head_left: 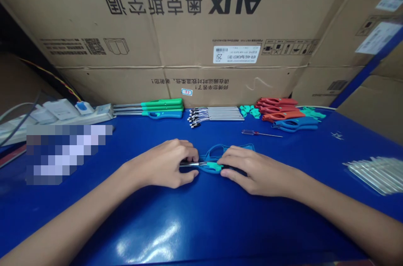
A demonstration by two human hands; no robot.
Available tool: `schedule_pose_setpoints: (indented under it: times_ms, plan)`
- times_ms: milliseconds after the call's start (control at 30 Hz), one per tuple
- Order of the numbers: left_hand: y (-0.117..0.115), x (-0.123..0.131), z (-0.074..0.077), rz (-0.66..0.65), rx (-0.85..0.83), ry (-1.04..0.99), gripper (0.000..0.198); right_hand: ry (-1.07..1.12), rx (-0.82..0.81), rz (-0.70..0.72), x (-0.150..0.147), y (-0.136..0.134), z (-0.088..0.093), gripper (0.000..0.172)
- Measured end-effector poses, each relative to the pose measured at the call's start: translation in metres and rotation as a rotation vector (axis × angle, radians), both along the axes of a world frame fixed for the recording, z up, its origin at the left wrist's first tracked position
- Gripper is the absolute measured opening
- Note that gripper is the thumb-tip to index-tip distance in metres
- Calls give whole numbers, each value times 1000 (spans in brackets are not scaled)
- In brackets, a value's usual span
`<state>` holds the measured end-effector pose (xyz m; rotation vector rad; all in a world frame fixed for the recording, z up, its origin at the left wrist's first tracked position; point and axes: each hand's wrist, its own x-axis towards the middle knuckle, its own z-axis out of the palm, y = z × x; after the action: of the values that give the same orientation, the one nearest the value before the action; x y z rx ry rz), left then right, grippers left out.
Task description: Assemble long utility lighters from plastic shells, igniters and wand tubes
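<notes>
Both my hands rest on the blue table (pixel 201 224) around one blue lighter handle shell (pixel 220 150) with a green trigger piece (pixel 214 167). My left hand (pixel 166 163) is curled, pinching a thin metal tube (pixel 189 164) that runs into the shell. My right hand (pixel 252 169) presses the shell and the green piece from the right, fingers closed on them. The far end of the tube is hidden under my left fingers.
At the back lie three finished long lighters (pixel 157 108), a bundle of metal tubes with wires (pixel 217 113), green trigger pieces (pixel 250 110), a pile of red, orange and blue shells (pixel 286 114) and a small screwdriver (pixel 261 133). Clear sleeves (pixel 378 173) lie right; a power strip (pixel 56 115) left. Cardboard boxes (pixel 201 27) wall the back.
</notes>
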<state>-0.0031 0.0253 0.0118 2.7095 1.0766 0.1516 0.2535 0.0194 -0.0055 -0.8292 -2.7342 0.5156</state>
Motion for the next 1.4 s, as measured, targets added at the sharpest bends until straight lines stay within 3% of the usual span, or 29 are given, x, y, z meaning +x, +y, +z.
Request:
schedule_pose_setpoints:
  times_ms: [233, 567, 1400]
  plan:
    - [-2, 2, -3, -26, -44, -49, 15, 3, -21, -17, 1, -1, 0, 32]
    - [2, 1, -3, -12, -134, -97, 10, 31, 37, -16, 0, 2, -4, 24]
    - [-1, 5, -6, -88, -63, -84, 15, 109, 157, -60, -3, 2, -13, 26]
